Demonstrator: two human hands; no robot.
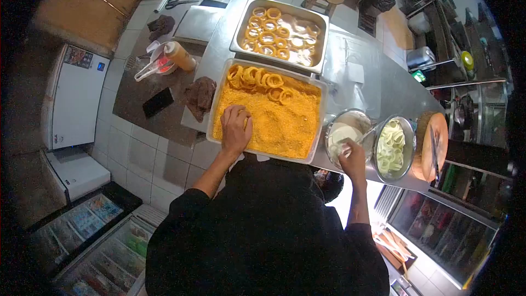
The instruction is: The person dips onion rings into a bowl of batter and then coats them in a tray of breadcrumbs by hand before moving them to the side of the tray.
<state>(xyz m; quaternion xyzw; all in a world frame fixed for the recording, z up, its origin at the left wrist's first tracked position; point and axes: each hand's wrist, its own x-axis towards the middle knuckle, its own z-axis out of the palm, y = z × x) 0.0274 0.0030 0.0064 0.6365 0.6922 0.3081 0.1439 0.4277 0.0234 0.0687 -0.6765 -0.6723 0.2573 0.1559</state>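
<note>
My left hand [236, 129] rests on the orange crumbs [279, 126] in a white plastic tub [313, 151], fingers bent together; whether anything is under them is hidden. Coated rings [255, 78] lie along the tub's far side. Over the near right part of a bowl of pale batter [344, 134], my right hand [352, 159] has its fingers pinched together; what they hold is too small to make out. Just right of it stands a metal bowl of pale green rings [390, 148].
Behind the tub sits a metal tray [325, 44] with more rings. A round wooden board [424, 156] with a knife [435, 153] is at the right. To the left are a brown cloth [201, 96], a black phone [158, 103] and a sauce bottle [179, 56].
</note>
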